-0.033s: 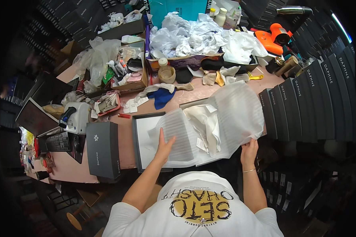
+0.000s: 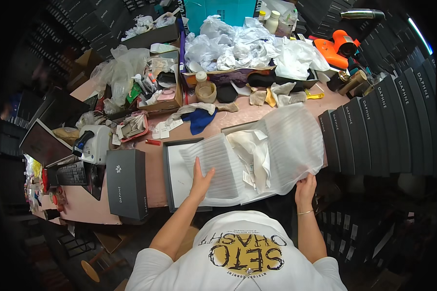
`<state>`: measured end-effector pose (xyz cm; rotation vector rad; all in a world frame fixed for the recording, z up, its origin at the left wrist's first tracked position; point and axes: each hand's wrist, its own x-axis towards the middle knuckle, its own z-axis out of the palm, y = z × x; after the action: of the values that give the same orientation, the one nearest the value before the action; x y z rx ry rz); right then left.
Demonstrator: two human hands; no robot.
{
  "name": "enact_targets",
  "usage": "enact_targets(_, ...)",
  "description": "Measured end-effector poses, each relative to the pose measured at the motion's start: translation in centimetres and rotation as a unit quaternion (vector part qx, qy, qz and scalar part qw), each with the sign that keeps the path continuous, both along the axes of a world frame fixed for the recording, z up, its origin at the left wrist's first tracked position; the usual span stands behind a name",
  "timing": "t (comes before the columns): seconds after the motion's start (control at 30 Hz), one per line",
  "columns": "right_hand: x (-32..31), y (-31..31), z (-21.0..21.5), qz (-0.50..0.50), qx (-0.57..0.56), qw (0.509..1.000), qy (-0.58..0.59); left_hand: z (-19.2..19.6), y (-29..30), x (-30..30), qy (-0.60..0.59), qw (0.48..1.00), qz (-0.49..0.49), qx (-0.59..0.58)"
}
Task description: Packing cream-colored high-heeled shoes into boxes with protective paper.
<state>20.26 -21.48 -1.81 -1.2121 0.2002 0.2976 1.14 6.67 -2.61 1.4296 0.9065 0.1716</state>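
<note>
Translucent wrap (image 2: 292, 143) under splayed left hand (image 2: 201, 182), right hand (image 2: 306, 189) in a pinch at the wrap's edge, pale lettering (image 2: 383, 96) on boxes (image 2: 391, 133)

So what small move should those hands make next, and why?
Perhaps the right hand should fold the foam's right side over the white bundle: the bundle lies uncovered on top, that hand seems to pinch the foam's near edge, and the left hand lies open on the left side.
</note>
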Motion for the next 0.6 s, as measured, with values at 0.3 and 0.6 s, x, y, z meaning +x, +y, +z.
enact_targets(0.3,-1.8,0.7,6.6,0.573,-0.228,0.776,0.132,-0.6,-7.8,0.2,-0.043,0.934,-0.268,0.233)
enact_targets(0.6,2.4,9.7,1.8,0.349,-0.454,0.727,-0.379,-4.9,-5.4,2.3,0.007,0.983,-0.148,0.108)
